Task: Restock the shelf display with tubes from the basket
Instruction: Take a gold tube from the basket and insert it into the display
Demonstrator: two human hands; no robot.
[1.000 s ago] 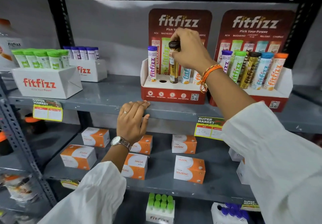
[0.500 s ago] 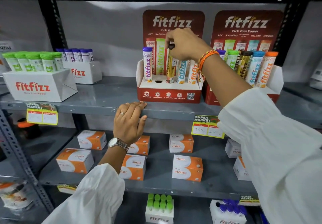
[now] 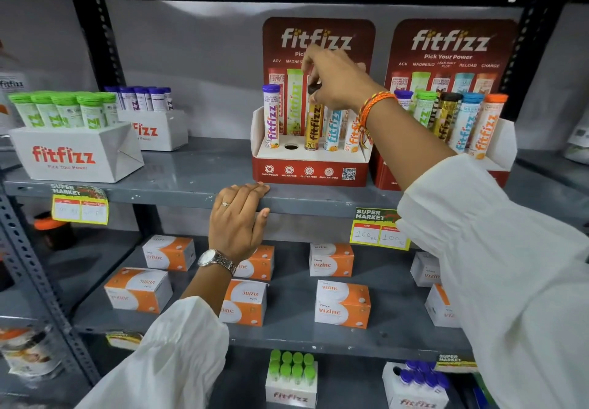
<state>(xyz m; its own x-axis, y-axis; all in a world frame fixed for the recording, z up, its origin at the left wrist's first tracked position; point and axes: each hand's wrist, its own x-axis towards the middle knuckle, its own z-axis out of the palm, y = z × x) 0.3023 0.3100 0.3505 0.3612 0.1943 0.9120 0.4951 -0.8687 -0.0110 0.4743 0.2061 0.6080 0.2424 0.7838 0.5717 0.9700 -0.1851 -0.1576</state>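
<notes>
A red fitfizz display stand (image 3: 310,174) sits on the upper grey shelf (image 3: 197,182). In it stand a purple-capped tube (image 3: 271,117), a gold tube (image 3: 314,128) with a dark cap, a blue tube (image 3: 332,131) and an orange tube (image 3: 351,136). One hole (image 3: 290,146) beside the purple tube is empty. My right hand (image 3: 334,80) grips the cap of the gold tube, which is seated upright in its hole. My left hand (image 3: 237,220) rests on the shelf's front edge, fingers curled over it. No basket is in view.
A second full fitfizz stand (image 3: 500,141) is at the right. White boxes of green-capped (image 3: 73,153) and purple-capped tubes (image 3: 159,128) stand at the left. Orange vizinc boxes (image 3: 342,308) lie on the shelf below. More tube boxes (image 3: 291,383) sit lower down.
The gold tube has gone down into its hole in the stand, with my right hand still on its cap. My left hand has stayed on the shelf edge.
</notes>
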